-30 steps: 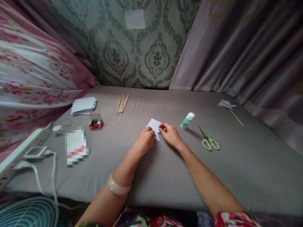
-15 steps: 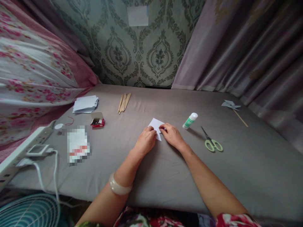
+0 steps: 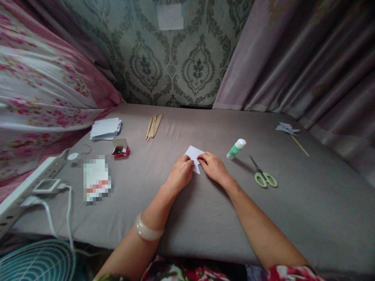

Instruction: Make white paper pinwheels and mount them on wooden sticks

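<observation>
- Paper (image 3: 191, 151): white, centre of frame.
- Left hand (image 3: 182, 171): fingers closed on the paper's left side.
- Right hand (image 3: 213, 168): fingers pinching its right side.
- Glue (image 3: 236, 149), scissors (image 3: 259, 171): right of centre.

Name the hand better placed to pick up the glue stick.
Likely the right hand: it is nearer the glue stick, on that side of the white paper; the left hand is farther off.
</observation>
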`<state>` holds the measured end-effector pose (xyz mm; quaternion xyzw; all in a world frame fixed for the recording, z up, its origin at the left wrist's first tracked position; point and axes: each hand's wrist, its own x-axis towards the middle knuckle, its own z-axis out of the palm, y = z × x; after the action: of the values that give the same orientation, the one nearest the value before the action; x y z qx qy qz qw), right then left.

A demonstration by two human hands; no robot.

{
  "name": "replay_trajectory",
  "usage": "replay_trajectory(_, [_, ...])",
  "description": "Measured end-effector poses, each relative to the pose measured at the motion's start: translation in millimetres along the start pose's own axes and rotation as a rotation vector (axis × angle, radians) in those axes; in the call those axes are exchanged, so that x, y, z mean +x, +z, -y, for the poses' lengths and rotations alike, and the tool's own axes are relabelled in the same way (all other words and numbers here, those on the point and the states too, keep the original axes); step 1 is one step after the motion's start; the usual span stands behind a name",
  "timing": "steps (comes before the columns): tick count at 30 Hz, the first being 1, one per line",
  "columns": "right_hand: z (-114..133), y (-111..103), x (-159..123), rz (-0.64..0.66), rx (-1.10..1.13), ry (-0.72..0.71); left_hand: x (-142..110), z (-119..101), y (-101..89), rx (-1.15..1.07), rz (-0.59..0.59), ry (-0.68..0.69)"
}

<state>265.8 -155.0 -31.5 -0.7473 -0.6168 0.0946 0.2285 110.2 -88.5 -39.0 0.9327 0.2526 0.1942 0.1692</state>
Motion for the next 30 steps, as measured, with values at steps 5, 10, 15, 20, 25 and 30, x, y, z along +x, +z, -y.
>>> replay_trajectory(5, [-0.3,-0.5,0.0,0.006,-0.019,-0.009,1.7,-1.3,0.0,0.022,0.01,-0.024])
replay_trajectory(10, [0.9,-1.5,-0.3,0.019,-0.031,-0.014,4.1,-0.4,1.8,0.036,-0.005,-0.037])
replay_trajectory(15, [3.4,-3.8,-1.5,0.027,-0.034,-0.002,7.1,1.5,3.9,0.047,0.001,-0.033])
replay_trajectory(20, [3.6,-4.0,-1.3,0.033,-0.025,-0.009,9.4,-0.3,3.6,0.085,0.026,-0.05])
replay_trajectory(25, [3.1,-3.2,-1.1,0.028,-0.026,0.0,9.6,-1.1,3.5,0.085,0.036,-0.05])
replay_trajectory(30, [5.5,-4.8,-2.5,0.034,-0.046,0.004,11.9,-0.7,4.6,0.086,0.05,-0.064])
